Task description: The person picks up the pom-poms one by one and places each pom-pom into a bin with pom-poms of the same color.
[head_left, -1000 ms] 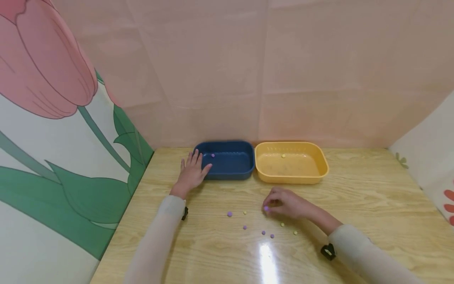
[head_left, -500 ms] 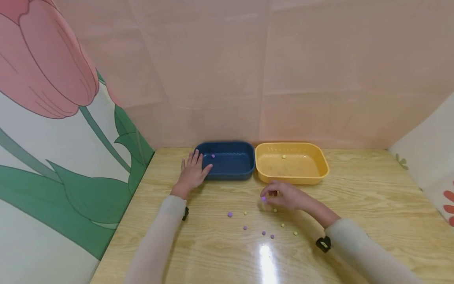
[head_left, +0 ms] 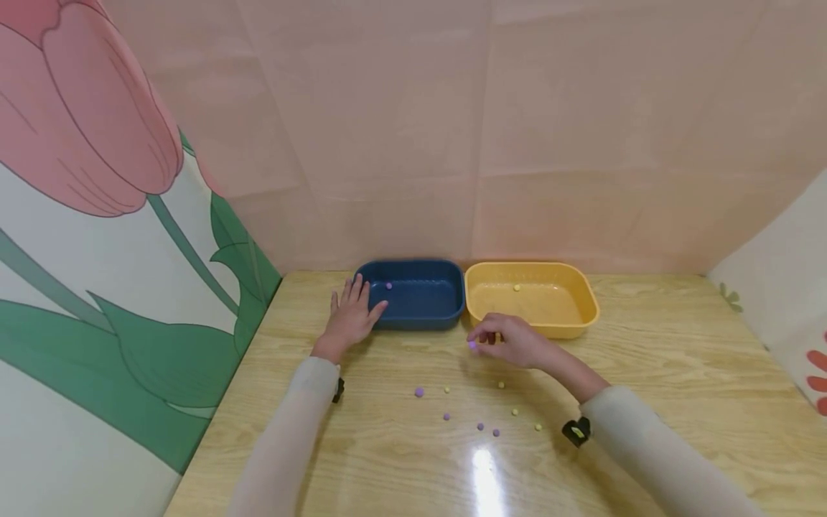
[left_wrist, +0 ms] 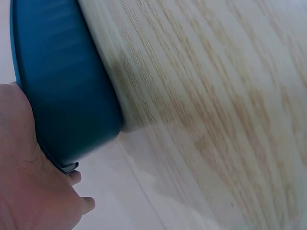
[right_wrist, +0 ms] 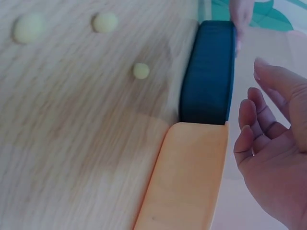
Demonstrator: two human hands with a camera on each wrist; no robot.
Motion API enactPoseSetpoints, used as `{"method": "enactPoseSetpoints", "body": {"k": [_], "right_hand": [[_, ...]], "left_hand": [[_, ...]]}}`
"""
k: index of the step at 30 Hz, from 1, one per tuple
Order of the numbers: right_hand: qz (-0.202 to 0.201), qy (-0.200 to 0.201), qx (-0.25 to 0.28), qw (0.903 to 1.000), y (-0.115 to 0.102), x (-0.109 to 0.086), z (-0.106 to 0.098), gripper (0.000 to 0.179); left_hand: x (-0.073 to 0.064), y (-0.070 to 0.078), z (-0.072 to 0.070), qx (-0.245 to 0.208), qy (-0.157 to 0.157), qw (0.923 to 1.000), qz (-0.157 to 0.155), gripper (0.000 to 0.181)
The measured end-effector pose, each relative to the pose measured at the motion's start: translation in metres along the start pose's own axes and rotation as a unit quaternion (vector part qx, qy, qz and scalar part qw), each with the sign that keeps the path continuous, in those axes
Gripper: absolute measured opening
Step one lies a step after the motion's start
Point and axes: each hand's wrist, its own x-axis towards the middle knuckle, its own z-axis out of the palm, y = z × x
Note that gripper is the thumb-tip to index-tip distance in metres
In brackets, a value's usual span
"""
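My right hand [head_left: 513,340] pinches a small purple ball [head_left: 472,345] between thumb and fingertips, in front of the yellow tray [head_left: 549,330] at its near left corner. In the right wrist view the same hand [right_wrist: 276,139] is beside the tray walls, the ball hidden there. My left hand [head_left: 349,319] rests with straight, spread fingers on the left end of the blue tray [head_left: 420,323]; the left wrist view shows this hand [left_wrist: 33,177] against the blue wall [left_wrist: 72,86]. One purple ball [head_left: 389,286] lies inside the blue tray, one yellow ball [head_left: 516,288] inside the yellow.
On the wooden table [head_left: 678,359] lie several loose balls: a larger purple ball [head_left: 419,393], smaller purple ones such as this ball [head_left: 446,416], and several yellow ones such as this ball [head_left: 515,412]. Both trays stand side by side against the pink back wall [head_left: 388,143].
My right hand has moved up and away from the loose balls toward the trays, carrying the purple ball, uncovering a yellow ball on the table. My left hand stays on the blue tray.
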Motion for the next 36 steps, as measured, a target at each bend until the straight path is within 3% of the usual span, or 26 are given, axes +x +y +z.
{"method": "enactPoseSetpoints", "body": {"k": [5,36], "right_hand": [[-0.002,0.010,0.009,0.9999,0.000,0.007,0.000,0.010],[0.091,0.039,0.021,0.9949,-0.004,0.054,0.002,0.015]], "left_hand": [[-0.001,0.000,0.001,-0.001,0.001,1.0000,0.000,0.081],[0.000,0.000,0.002,0.001,0.009,1.0000,-0.002,0.080]]}}
